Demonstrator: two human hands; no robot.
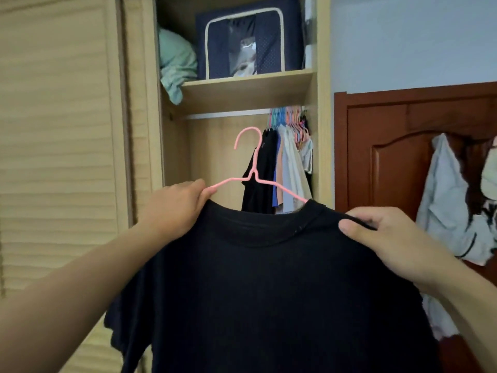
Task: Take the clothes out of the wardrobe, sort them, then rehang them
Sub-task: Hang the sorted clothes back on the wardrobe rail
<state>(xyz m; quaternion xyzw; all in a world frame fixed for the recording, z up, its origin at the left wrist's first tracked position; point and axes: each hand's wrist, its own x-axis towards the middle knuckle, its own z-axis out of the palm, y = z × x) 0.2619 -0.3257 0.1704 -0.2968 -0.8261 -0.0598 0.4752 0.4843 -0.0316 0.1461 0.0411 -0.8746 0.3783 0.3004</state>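
A black T-shirt (269,292) hangs in front of me, held up before the open wardrobe (242,92). A pink wire hanger (252,168) sticks up out of its neck opening, its right arm inside the collar. My left hand (174,208) grips the hanger's left arm together with the shirt's left shoulder. My right hand (390,238) pinches the shirt's right shoulder at the collar. Behind, several garments (282,168) hang bunched at the right end of the wardrobe rail (228,114) on coloured hangers.
The shelf above the rail holds a navy storage box (247,41) and a mint-green bundle of cloth (174,65). A slatted sliding door (59,130) covers the wardrobe's left side. To the right is a brown wooden door (398,157) with pale clothes (451,205) hanging on it.
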